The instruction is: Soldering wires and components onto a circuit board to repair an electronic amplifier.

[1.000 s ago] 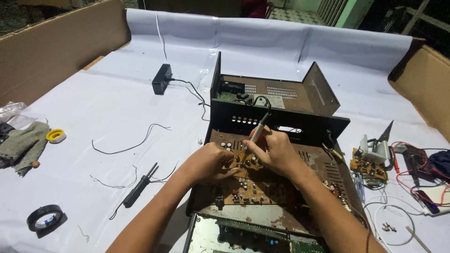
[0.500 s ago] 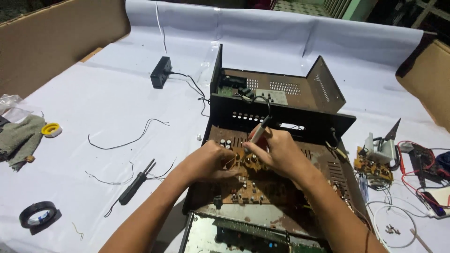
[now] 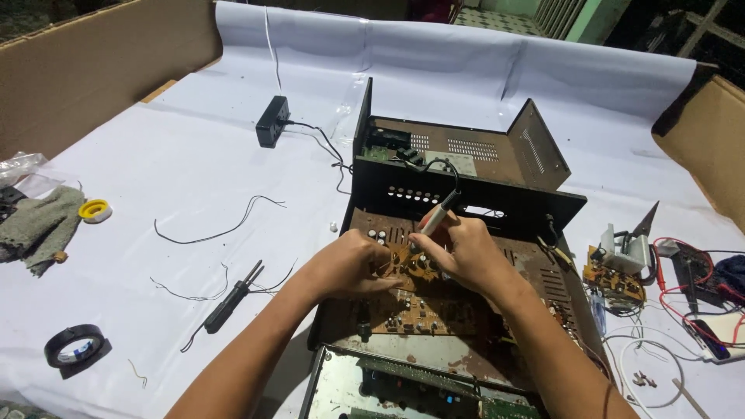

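Observation:
An opened metal amplifier chassis lies on the white-covered table, with a brown circuit board inside. My right hand grips a soldering iron like a pen, tip down on the board's upper part. My left hand rests on the board just left of the tip, fingers pinched on a small component there. What lies under my fingertips is hidden.
A black power adapter with its cable sits far left of the chassis. Black tweezers, loose wires, a black tape roll, a yellow tape roll and a grey cloth lie left. A small circuit board and red wires lie right.
Both hands stay on the board in nearly the same spot; the view has shifted slightly. The soldering iron keeps its tilt.

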